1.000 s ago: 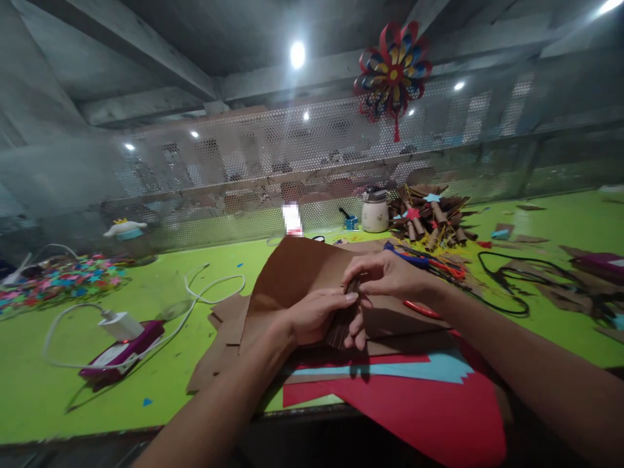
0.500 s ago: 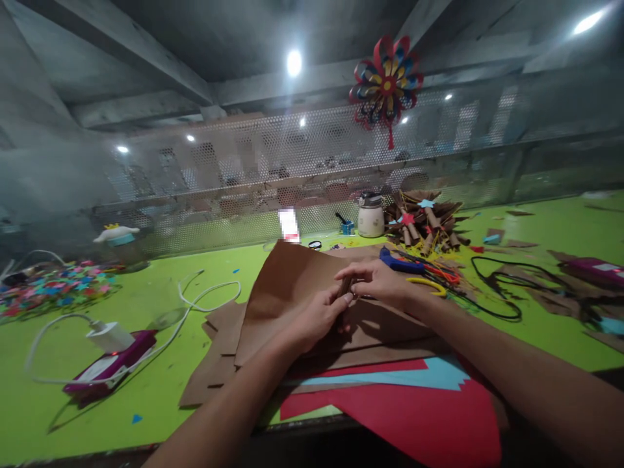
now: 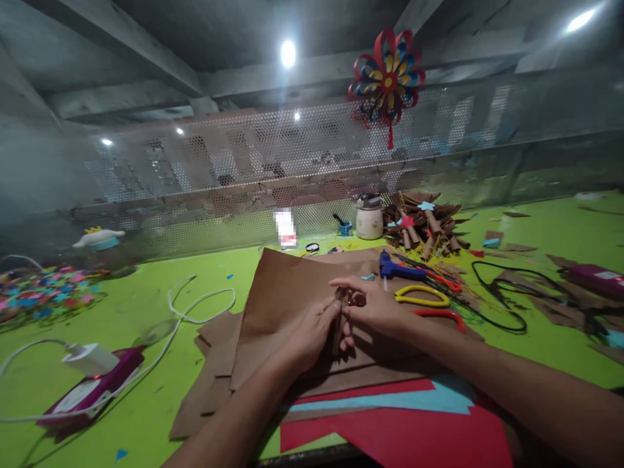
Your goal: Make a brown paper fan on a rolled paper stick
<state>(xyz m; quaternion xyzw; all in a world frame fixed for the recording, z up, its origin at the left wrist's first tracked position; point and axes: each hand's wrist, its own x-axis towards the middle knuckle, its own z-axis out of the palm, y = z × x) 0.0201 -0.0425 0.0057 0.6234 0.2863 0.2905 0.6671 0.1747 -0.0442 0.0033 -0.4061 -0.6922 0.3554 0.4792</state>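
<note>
My left hand (image 3: pixel 307 335) and my right hand (image 3: pixel 373 305) meet over a stack of brown paper sheets (image 3: pixel 287 286) on the green table (image 3: pixel 136 390). Between their fingertips they pinch a small rolled or folded strip of brown paper (image 3: pixel 338 318), held nearly upright. Both hands are closed on it. Red paper (image 3: pixel 414 435) and light blue paper (image 3: pixel 429 398) lie under the brown sheets at the near edge.
A blue glue gun (image 3: pixel 397 268), yellow-handled scissors (image 3: pixel 422 297) and red-handled scissors (image 3: pixel 441 315) lie right of my hands. Behind them are brown paper rolls (image 3: pixel 422 224), a white jar (image 3: pixel 369 218) and black cable (image 3: pixel 502 296). A purple phone (image 3: pixel 90 389) with a white charger is at left.
The rolled brown strip has been turned more upright between my fingertips. The view has shifted, so the glue gun and scissors now show beside my right hand.
</note>
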